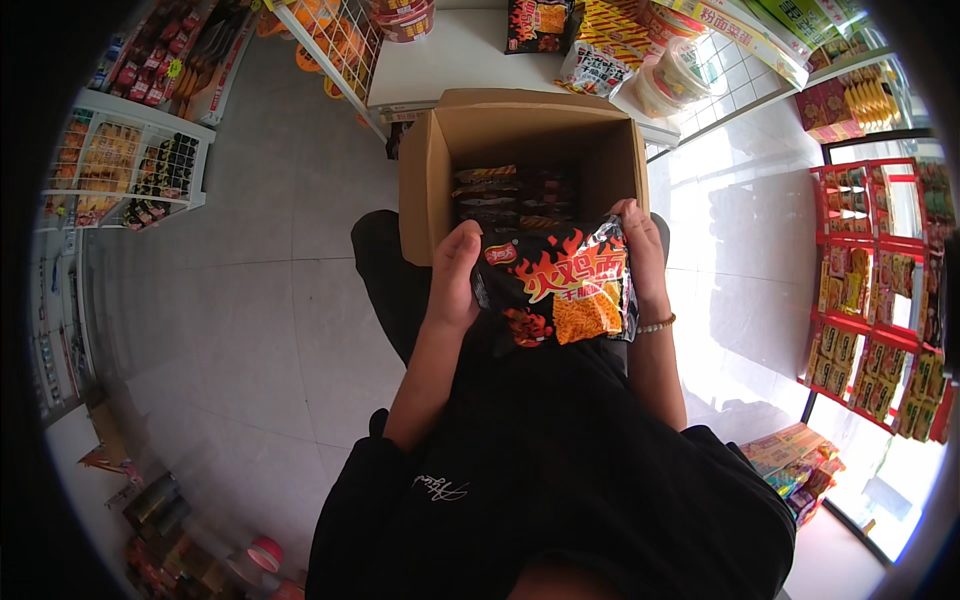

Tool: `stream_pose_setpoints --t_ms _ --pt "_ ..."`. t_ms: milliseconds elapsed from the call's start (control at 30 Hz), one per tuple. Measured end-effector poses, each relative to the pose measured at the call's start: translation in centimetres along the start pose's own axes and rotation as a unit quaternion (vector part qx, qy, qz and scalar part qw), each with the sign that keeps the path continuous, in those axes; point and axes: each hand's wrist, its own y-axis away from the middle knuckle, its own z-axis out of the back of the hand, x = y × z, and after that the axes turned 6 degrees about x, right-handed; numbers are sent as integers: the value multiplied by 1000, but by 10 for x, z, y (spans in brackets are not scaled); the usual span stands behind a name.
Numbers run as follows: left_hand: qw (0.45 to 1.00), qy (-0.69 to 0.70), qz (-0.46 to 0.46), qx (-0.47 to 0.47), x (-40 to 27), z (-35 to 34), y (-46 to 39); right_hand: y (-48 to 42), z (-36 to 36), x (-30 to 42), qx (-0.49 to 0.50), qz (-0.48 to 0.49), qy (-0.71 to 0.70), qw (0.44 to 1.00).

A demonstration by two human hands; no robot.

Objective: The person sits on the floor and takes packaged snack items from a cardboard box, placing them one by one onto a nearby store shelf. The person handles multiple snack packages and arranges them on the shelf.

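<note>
Between my two hands is a black plastic packet of dry noodles (574, 289) with flames, a noodle block and writing printed on its front. My left hand (453, 277) pinches its left end, the thumb on top. My right hand (643, 255) grips the opposite end, and a beaded bracelet (657, 324) circles that wrist. Just beyond the packet stands an open cardboard box (525, 127), its flaps folded outward. Inside it, more dark packets (486, 196) stand on edge in two rows; the held packet hides the near part of the box.
Behind the box, a white shelf (457, 64) carries a similar black packet (537, 26), a striped bag (600, 56) and tubs (675, 79). A wire rack (337, 45) borders its left side. Red racks of packaged goods (874, 300) stand at right, a wire-fronted shelf (135, 161) at left.
</note>
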Motion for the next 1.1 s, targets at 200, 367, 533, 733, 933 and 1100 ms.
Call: stream_pose_setpoints --t_ms 200,367,533,733,933,1100 --pt "999 -18 23 -35 -1 2 -1 5 -20 -2 -19 -102 -170 980" --pt "999 35 19 33 -1 10 2 8 -35 3 -57 -122 -216 967" --pt "997 24 10 77 3 17 4 4 -24 -6 -30 -110 -297 948" --pt "993 -73 52 84 1 15 5 9 -26 2 -52 -119 -349 928" --pt "987 -106 84 89 3 9 9 3 -14 -5 -11 -91 -400 912" --pt "984 -117 114 70 -3 0 10 2 -24 3 -94 -114 -350 925"
